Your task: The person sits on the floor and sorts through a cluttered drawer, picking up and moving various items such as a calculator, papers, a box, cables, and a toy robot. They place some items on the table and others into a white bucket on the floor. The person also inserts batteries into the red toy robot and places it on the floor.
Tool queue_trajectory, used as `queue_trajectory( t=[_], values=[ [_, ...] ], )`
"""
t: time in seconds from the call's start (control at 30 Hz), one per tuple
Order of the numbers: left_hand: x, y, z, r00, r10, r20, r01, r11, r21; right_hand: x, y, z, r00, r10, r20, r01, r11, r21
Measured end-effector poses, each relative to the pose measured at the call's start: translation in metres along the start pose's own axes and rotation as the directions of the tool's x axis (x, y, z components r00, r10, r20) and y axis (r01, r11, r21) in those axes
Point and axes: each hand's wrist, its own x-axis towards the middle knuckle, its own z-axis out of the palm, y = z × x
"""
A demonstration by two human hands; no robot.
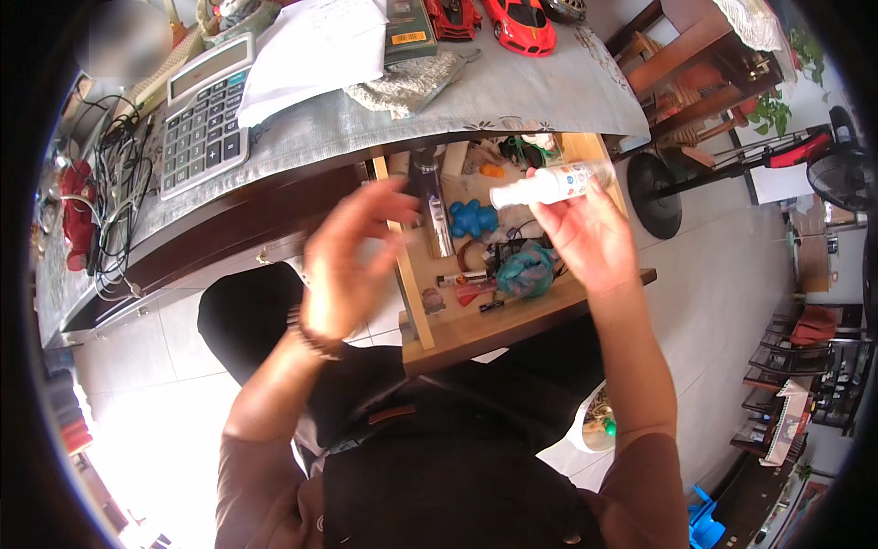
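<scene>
My right hand (583, 233) grips a small white bottle (562, 184) with coloured marks, held sideways above an open wooden drawer (494, 329). My left hand (357, 254), blurred, is raised by the drawer's left side with fingers apart and nothing in it; a beaded bracelet is on the wrist. Inside the drawer lie a dark and silver cylinder (432, 206), a blue bear-shaped object (472, 218), a teal bundle (527, 272), a small white tube (461, 278), a pinkish-red piece (475, 292) and an orange item (491, 170).
On the cloth-covered desk (549, 96) are a calculator (206, 123), papers (315, 62), a knitted cloth (411, 82), red toy cars (525, 27) and tangled cables (123, 178). A white bin (591, 425) stands near my right elbow, and a fan base (655, 195) is beyond the drawer.
</scene>
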Motion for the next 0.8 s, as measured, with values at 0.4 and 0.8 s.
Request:
queue_trajectory(
  t=[0.4, 0.8],
  values=[
    [0.009, -0.010, 0.057, 0.860, -0.190, 0.474, 0.510, 0.335, -0.792, -0.041, 0.069, 0.023, 0.994, -0.045, -0.095, -0.001, 0.903, -0.430],
    [0.012, 0.007, 0.044, 0.761, -0.134, 0.635, 0.644, 0.273, -0.715, -0.039, 0.082, 0.044, 0.995, 0.069, -0.077, -0.092, 0.926, -0.367]
  ],
)
